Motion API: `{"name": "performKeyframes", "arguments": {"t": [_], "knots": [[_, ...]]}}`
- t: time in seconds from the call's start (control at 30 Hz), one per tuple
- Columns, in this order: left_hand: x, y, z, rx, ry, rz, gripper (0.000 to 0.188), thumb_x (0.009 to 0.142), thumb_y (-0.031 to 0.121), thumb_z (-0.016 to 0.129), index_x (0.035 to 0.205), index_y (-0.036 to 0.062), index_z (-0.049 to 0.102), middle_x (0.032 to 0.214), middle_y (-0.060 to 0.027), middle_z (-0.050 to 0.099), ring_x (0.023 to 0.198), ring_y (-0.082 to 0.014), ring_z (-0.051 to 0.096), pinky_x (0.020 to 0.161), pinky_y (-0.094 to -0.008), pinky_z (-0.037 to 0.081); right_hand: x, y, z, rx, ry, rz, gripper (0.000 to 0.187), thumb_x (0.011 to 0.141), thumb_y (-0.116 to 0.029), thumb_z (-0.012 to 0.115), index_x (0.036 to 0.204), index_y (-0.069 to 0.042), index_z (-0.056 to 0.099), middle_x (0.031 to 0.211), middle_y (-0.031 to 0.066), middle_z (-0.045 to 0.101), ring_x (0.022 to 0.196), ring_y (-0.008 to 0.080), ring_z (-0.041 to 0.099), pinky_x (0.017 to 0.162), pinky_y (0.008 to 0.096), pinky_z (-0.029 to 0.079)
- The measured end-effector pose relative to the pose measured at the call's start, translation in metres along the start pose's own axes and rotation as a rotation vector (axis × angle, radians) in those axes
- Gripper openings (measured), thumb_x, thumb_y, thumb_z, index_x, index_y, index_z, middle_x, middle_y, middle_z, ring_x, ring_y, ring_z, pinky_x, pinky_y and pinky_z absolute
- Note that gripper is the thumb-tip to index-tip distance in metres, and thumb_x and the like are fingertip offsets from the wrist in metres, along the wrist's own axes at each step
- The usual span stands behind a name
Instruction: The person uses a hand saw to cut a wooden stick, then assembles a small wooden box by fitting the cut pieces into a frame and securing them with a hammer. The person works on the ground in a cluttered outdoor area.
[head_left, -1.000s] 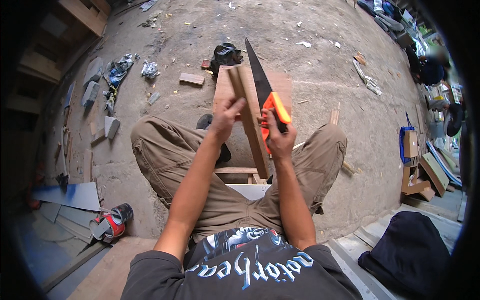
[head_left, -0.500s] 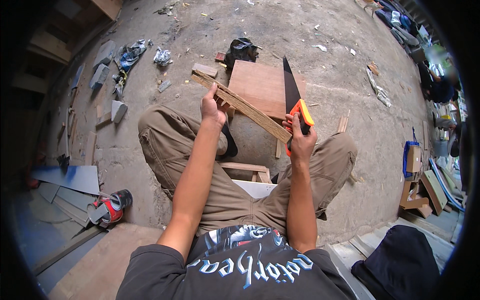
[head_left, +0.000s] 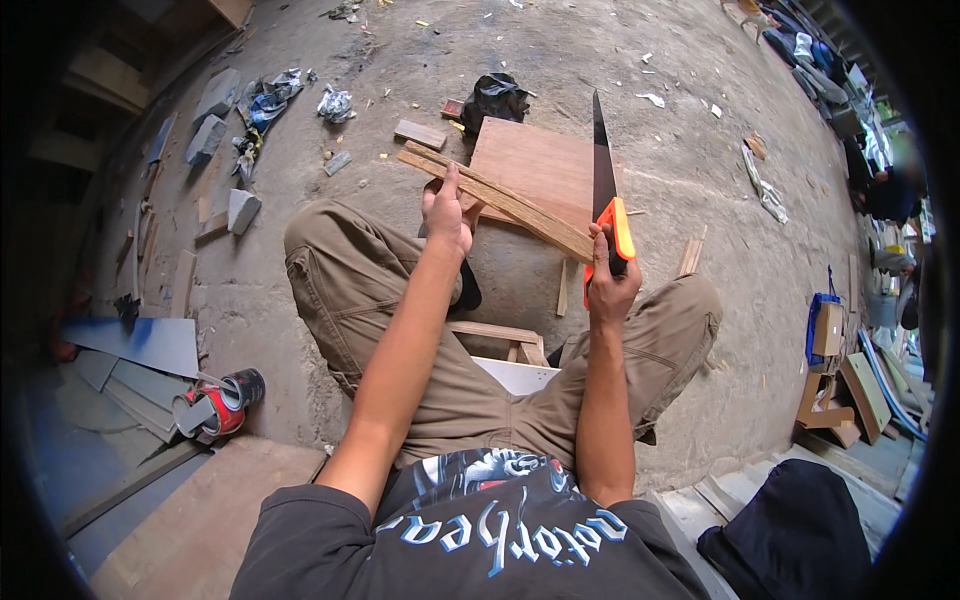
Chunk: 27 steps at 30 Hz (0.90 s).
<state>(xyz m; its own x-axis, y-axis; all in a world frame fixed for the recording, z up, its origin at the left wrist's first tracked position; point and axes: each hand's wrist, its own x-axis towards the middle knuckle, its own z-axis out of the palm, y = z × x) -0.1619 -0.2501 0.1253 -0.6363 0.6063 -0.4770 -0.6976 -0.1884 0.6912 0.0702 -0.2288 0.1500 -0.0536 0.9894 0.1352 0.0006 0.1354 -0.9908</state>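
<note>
1. Left hand (head_left: 450, 212), just above the frame's centre, is clamped on a wooden strip (head_left: 505, 203), thumb on top, fingers beneath.
2. Right hand (head_left: 612, 285), right of centre, is curled around the orange handle of a saw (head_left: 604, 165), blade pointing up the frame.
3. Wooden strip slants down rightward, its lower end beside the right hand; whether those fingers touch it, I cannot tell.
4. Upper centre: reddish-brown board (head_left: 550, 160), black plastic bag (head_left: 495, 100) just beyond.
</note>
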Motion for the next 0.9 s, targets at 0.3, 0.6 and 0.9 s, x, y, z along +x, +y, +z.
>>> {"name": "performKeyframes", "arguments": {"t": [0.3, 0.6, 0.9], "knots": [[-0.003, 0.005, 0.001, 0.063, 0.029, -0.009, 0.044, 0.092, 0.032, 0.067, 0.126, 0.0133, 0.046, 0.115, -0.0043, 0.054, 0.108, -0.0194, 0.054, 0.082, -0.0433, 0.052, -0.004, 0.005, -0.001, -0.184, -0.133, 0.017, 0.026, 0.092, -0.014, 0.068, 0.112, 0.002, 0.067, 0.094, 0.0044, 0.071, 0.082, 0.008, 0.063, 0.074, 0.0224, 0.049], [-0.008, 0.007, 0.001, -0.118, -0.166, -0.067, 0.028, 0.09, 0.034, 0.07, 0.108, 0.0148, 0.061, 0.105, -0.001, 0.058, 0.1, -0.0175, 0.056, 0.087, -0.0383, 0.048, -0.002, 0.005, -0.005, -0.152, -0.083, 0.026, 0.024, 0.094, -0.015, 0.066, 0.111, 0.001, 0.068, 0.09, 0.0018, 0.069, 0.077, 0.006, 0.06, 0.069, 0.0216, 0.047], [-0.013, 0.011, 0.005, -0.141, -0.213, -0.03, 0.03, 0.089, 0.035, 0.07, 0.11, 0.0188, 0.057, 0.105, 0.0, 0.058, 0.104, -0.0179, 0.055, 0.09, -0.0386, 0.045, -0.002, 0.004, -0.004, -0.094, -0.075, 0.064, 0.027, 0.095, -0.012, 0.064, 0.114, 0.006, 0.064, 0.102, 0.0101, 0.072, 0.092, 0.0107, 0.065, 0.081, 0.0246, 0.051]]}}
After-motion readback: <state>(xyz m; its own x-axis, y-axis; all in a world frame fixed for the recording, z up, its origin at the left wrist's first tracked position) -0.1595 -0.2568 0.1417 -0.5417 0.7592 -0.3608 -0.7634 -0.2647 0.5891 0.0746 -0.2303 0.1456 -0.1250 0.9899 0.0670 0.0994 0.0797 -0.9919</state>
